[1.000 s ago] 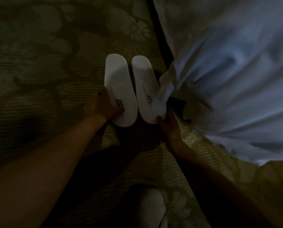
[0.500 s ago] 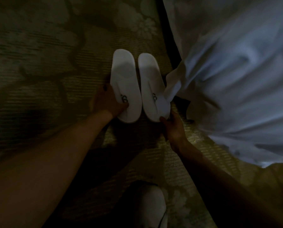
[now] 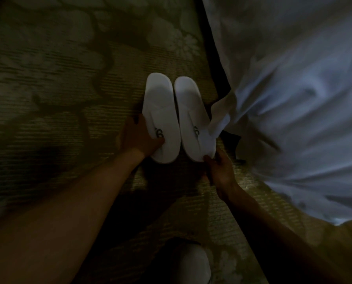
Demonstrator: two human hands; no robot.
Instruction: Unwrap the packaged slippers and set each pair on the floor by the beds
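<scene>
Patterned carpet [image 3: 48,83] beside bed, white slippers [image 3: 160,117] side by side, fingers of both hands gripping their near ends.

Left slipper [image 3: 160,117]: on carpet [image 3: 48,99], at left hand [image 3: 139,138].
Right slipper [image 3: 193,119]: touching right hand [image 3: 220,171], beside bedsheet [image 3: 294,99].

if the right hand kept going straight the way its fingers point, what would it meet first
The right hand already touches the near end of the right slipper, so that comes first. Just beyond, a fold of the white bedsheet drapes over it, though depth is unclear.
</scene>
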